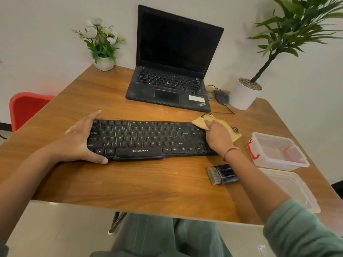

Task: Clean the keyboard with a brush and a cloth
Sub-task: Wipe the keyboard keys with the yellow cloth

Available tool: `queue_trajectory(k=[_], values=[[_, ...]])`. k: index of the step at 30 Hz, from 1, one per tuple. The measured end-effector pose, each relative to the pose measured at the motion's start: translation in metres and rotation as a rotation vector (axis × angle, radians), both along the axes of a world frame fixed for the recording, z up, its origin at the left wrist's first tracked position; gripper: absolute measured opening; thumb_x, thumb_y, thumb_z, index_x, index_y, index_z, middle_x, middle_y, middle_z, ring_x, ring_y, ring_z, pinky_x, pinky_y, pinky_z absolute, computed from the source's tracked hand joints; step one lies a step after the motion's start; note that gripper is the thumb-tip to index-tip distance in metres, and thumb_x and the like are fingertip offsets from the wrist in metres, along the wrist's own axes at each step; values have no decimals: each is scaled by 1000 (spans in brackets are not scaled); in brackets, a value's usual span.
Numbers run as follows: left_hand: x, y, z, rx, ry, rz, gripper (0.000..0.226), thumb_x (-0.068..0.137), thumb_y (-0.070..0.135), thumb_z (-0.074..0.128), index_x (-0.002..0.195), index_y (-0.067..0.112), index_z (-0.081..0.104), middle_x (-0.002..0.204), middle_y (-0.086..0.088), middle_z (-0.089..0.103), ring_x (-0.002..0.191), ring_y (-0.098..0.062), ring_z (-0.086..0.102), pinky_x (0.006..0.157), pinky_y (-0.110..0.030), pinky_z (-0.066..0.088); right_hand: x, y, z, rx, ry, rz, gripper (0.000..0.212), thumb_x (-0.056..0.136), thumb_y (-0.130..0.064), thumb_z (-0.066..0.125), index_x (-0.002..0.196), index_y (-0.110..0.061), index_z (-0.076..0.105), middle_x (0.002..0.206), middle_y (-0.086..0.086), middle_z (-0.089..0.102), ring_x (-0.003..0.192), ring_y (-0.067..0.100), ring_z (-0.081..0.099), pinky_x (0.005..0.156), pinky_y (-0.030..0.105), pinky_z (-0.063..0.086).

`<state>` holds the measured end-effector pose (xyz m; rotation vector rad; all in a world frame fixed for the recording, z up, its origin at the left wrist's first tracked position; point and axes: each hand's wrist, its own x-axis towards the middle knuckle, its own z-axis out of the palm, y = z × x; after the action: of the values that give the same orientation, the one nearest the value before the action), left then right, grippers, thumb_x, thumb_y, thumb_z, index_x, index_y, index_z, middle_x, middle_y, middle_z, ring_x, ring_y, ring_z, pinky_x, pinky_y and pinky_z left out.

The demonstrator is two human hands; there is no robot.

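Two risks we see here. The cloth [225,124] lies over the far right corner of the keyboard [144,140], close to a thin cable [221,113], so a wide wipe could catch the cable. A hard wipe could also push dust down between the keys. The brush [221,174] rests on the table [148,182] just beside the right forearm, and the arm could knock it. The left hand [81,140] is spread wide and grips the left end of the keyboard, thumb on the near edge, fingers on the far edge. The right hand [217,138] presses the cloth on the keys, fingers mostly stretched as far as we can tell
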<state>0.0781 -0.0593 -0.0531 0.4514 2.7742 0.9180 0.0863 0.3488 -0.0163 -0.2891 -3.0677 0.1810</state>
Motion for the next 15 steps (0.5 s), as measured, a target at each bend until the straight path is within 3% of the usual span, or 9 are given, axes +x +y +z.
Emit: queue_trajectory(k=[3,6,9,13,15], values=[[2,2,1,19,2,15,140,26,75,78,139,59,-3,153,2,22,138,-26,27,113,-50,26,11,-11,-2,-97,44,82,48,93,0,38,139,-11,47,138,13,51,124,31,48,106,39,37],[1,1,1,26,-4,2,134,24,79,77,131,66,-3,151,3,23,137,-26,28,113,-50,26,13,8,7,-88,22,86,53,91,4,39,140,-16,47,144,9,46,131,26,44,110,34,30],[-1,-1,-1,29,2,-2,133,22,84,74,130,68,-1,150,3,25,137,-25,29,113,-49,27,5,14,9,-112,62,-29,51,91,3,41,137,-17,50,138,12,51,124,29,49,105,34,35],[-1,0,-1,30,21,-3,131,25,78,78,130,68,1,150,2,26,136,-25,29,112,-47,27,7,-8,-4,-187,31,138,56,88,7,39,135,-20,53,139,5,51,126,25,47,107,34,35],[0,0,0,30,15,-2,129,27,76,78,130,67,2,150,1,25,136,-24,29,112,-46,27,7,6,0,-152,41,113,61,87,9,40,136,-24,52,143,2,48,129,23,45,111,37,34]])
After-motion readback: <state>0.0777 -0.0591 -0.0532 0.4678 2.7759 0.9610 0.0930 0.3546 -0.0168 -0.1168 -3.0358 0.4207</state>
